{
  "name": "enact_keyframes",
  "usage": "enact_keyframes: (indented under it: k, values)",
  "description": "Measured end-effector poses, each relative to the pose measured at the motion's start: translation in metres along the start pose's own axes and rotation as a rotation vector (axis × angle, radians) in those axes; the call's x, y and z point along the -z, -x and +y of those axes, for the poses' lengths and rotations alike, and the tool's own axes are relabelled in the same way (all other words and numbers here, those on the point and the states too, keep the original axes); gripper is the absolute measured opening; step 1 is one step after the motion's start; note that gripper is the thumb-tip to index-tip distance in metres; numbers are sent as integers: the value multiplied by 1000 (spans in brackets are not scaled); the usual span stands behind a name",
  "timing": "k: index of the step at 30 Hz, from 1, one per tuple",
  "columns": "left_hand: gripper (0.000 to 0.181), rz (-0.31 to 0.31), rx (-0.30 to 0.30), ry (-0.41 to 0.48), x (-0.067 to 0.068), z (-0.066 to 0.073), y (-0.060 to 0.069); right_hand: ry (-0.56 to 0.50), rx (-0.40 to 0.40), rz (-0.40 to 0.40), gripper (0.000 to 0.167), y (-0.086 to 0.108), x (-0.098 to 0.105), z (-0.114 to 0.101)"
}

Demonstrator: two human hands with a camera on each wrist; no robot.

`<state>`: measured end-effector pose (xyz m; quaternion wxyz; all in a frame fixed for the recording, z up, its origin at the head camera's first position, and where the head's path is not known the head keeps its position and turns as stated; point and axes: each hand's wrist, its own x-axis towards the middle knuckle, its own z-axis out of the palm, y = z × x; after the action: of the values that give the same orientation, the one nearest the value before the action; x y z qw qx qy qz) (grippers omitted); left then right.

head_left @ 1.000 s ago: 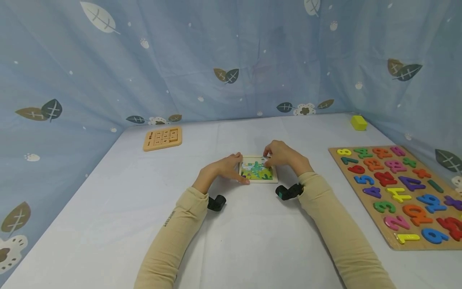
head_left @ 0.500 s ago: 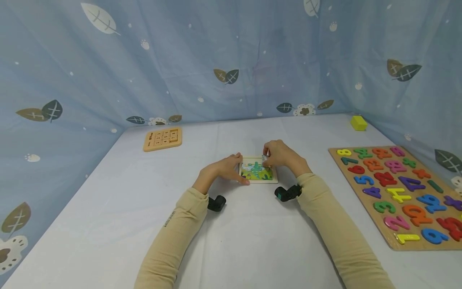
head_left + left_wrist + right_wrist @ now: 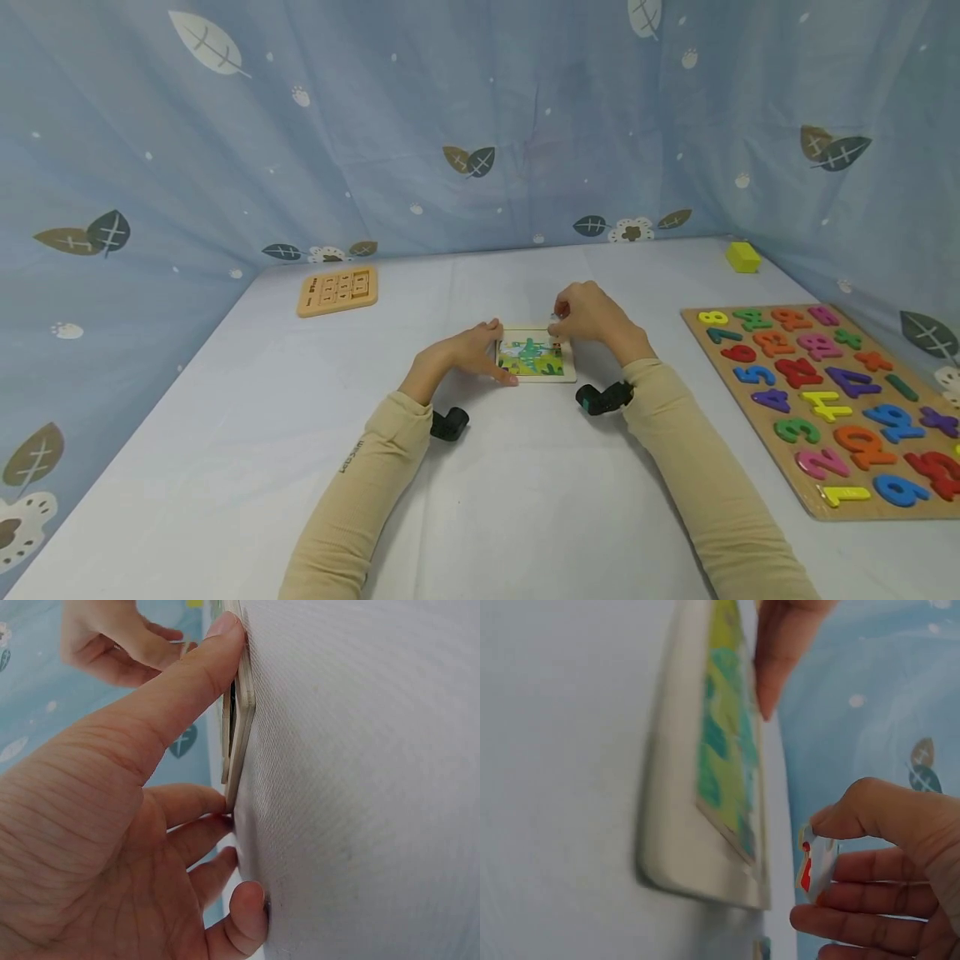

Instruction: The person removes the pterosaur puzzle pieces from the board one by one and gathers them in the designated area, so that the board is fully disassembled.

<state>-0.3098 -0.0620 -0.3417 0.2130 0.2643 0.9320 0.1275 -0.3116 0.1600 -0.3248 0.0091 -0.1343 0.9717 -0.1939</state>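
Note:
A small wooden puzzle tray with a green dinosaur picture lies flat at the middle of the table. My left hand holds its left side, the thumb on the near edge and the fingertips at the far-left edge. Over the tray's far right corner, my right hand pinches a puzzle piece between thumb and fingers. Light blue with a red patch, that piece is held up apart from the tray in the right wrist view. Part of the tray's right side is hidden by the right hand in the head view.
On the right lies a large board of colourful numbers and letters. A yellow block sits at the back right, a wooden number slide puzzle at the back left. Something small and partly cut off shows beside the tray in the right wrist view.
My right hand has drawn slightly up and right from the tray's corner, with the puzzle piece now in its fingertips above the tray. The left hand stays in place on the tray.

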Motion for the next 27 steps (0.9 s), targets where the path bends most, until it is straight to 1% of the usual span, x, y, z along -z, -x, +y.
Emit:
enact_keyframes:
  k: [8,16,22,27]
  values:
    - [101,-6,-4,1,1,1,0,-65,-2,-10,35,4,11,10]
    - [100,-11,-21,-9,1,-1,0,-81,11,22,34,5,18,20]
    - [101,-9,-23,5,1,0,1,-102,-16,26,35,8,23,26]
    - [101,-5,-21,9,1,0,1,-111,-19,35,36,10,26,34]
